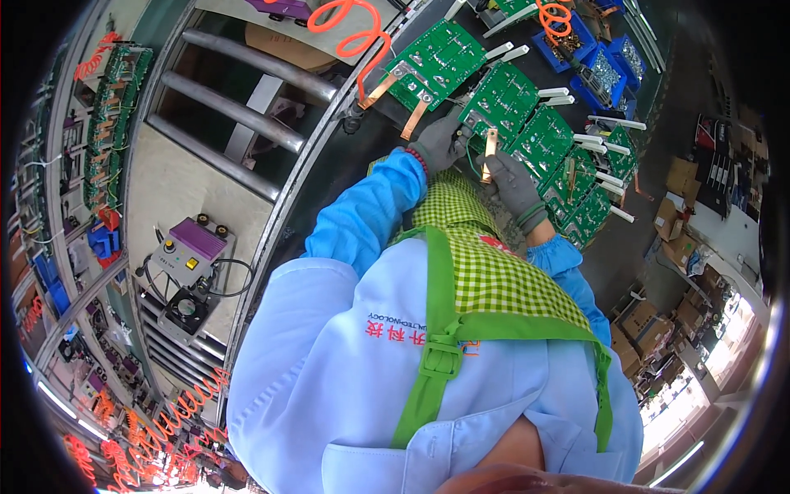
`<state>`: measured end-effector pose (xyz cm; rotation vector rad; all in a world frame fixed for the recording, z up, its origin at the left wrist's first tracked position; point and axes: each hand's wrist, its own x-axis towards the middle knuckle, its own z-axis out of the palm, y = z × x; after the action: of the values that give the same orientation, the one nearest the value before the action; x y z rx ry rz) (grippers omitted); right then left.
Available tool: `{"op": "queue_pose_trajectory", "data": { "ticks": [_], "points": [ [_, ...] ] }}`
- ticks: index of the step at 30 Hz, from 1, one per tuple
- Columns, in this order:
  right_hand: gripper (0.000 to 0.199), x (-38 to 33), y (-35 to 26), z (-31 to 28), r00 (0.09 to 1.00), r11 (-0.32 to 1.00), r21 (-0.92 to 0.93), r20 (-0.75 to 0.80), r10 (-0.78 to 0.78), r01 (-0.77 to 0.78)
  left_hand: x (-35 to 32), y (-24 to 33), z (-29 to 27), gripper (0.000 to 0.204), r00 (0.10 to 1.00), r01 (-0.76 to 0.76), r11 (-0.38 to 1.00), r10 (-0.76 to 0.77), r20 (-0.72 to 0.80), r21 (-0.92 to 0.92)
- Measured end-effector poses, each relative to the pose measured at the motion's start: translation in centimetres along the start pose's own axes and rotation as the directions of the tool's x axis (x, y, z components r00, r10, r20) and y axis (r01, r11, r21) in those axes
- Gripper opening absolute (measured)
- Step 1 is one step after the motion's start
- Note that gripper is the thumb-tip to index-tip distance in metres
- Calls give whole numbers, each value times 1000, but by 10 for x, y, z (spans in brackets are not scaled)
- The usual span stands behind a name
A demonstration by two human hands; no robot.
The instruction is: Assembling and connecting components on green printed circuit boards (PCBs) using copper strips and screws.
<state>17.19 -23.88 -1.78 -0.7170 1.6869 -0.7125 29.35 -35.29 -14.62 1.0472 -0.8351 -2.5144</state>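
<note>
Both my hands wear grey gloves and work at the near edge of a green circuit board (pixel 500 96). My right hand (pixel 512 183) is closed on the lower end of a flat copper strip (pixel 491 146) that juts from this board. At the board's left corner is my left hand (pixel 443 142), its fingers bent together; what they grip, if anything, is hidden. A thin green wire (pixel 471 156) loops between the two hands. Another circuit board (pixel 438 62) with two copper strips lies to the far left of them, and a further circuit board (pixel 543 142) lies to the right.
Blue bins (pixel 606 76) of small metal parts stand beyond the boards. White posts (pixel 556 95) stick out along the boards' far edges. A coiled orange hose (pixel 362 37) hangs at the far left. Left of me are metal rollers (pixel 239 111) and a purple-topped control box (pixel 193 247).
</note>
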Motion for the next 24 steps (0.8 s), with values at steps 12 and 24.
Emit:
{"op": "queue_pose_trajectory", "data": {
  "ticks": [12,24],
  "points": [
    [31,46,22,30,972,932,279,110,208,-231,-20,12,-3,25,966,92,963,-24,256,-253],
    [38,33,-11,23,943,952,120,222,249,-280,-13,12,15,18,991,-124,946,134,-11,300]
  ]
}}
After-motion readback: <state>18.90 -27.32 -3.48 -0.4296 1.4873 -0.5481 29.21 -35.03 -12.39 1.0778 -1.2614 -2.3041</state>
